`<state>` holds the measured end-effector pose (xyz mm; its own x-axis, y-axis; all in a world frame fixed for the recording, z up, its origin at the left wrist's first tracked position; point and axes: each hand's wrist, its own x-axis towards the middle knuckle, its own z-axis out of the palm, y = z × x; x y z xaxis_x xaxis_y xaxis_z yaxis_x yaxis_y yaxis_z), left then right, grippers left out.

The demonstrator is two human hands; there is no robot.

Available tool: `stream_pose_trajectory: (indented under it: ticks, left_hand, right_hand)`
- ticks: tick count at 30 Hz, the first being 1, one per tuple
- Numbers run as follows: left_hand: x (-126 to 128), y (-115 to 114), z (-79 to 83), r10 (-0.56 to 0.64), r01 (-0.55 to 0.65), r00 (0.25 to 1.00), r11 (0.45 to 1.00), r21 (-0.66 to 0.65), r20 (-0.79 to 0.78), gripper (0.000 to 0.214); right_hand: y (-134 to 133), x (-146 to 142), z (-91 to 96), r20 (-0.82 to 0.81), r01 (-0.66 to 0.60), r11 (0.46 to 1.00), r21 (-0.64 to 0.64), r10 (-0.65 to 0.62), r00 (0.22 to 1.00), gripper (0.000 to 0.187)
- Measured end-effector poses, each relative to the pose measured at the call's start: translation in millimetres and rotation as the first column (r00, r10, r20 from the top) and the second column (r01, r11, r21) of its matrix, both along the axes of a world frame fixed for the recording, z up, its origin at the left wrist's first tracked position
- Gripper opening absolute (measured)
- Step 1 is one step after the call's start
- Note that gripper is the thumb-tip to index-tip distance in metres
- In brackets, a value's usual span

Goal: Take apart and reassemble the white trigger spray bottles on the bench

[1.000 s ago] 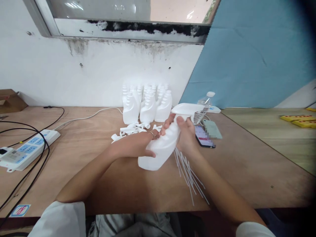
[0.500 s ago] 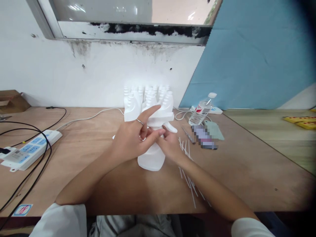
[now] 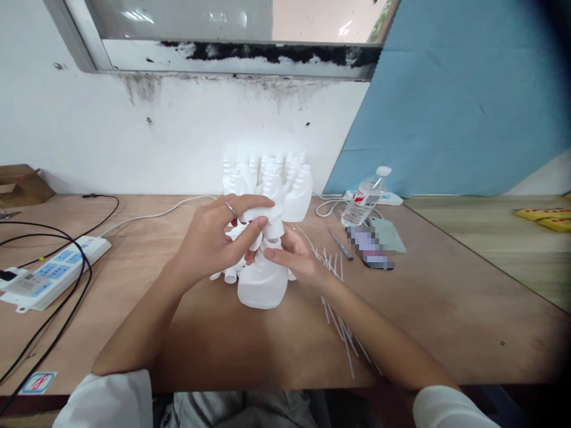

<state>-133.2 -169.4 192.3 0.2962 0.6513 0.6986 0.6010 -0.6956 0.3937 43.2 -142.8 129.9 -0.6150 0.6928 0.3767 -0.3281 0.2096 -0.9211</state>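
A white plastic spray bottle [image 3: 263, 288] stands at the front middle of the table, leaning slightly. My right hand [image 3: 301, 258] is closed round its neck, with the thumb in front. In my left hand [image 3: 214, 232] is a white trigger spray head [image 3: 263, 213], gripped from the left between thumb and fingers. The head's collar sits right above the bottle's neck; I cannot tell whether the two touch. Partly hidden behind my hands, more white spray heads [image 3: 231, 276] lie on the table. Several white bottles [image 3: 298, 199] stand upright by the wall.
Thin white tubes [image 3: 341, 324] lie scattered right of the bottle. Beyond them are a pen-like tool [image 3: 341, 245], a phone [image 3: 370, 246] and a clear water bottle [image 3: 362, 199]. A power strip [image 3: 57, 270] with black cables lies on the left, near a cardboard box [image 3: 24, 184].
The spray head has turned and shifted left, so its trigger no longer points right. My left hand has moved left with it. The bottle has shifted slightly left in my right hand.
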Motion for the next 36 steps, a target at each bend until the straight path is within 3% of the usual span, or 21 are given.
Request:
stream_pose_trajectory:
  ticks: [9,16,23,29,36]
  left_hand:
    - [-15,7,4.0,-0.132,0.131,0.986,0.991,-0.007,-0.100,0.030]
    - [-18,5,7.4,-0.230,0.225,0.969,0.972,-0.066,-0.087,0.028]
    - [-20,16,0.8,-0.263,0.261,0.965,0.961,-0.088,-0.017,0.029]
    - [-12,29,-8.2,-0.277,0.277,0.961,0.959,0.054,-0.002,0.029]
    - [-4,30,-10.4,-0.276,0.276,0.961,0.957,0.091,-0.015,0.030]
  right_hand:
    - [12,2,-9.6,0.012,-0.112,0.994,-0.018,0.112,0.994,0.030]
    - [13,-2,-20.3,-0.186,-0.302,0.952,-0.040,0.290,0.939,0.041]
    - [17,-4,-25.8,-0.252,-0.241,0.964,-0.108,0.208,0.945,0.036]
    - [20,-2,-19.5,-0.285,-0.157,0.975,-0.155,0.108,0.952,0.032]
    - [18,5,-5.7,-0.224,-0.250,0.950,-0.186,0.207,0.952,0.031]
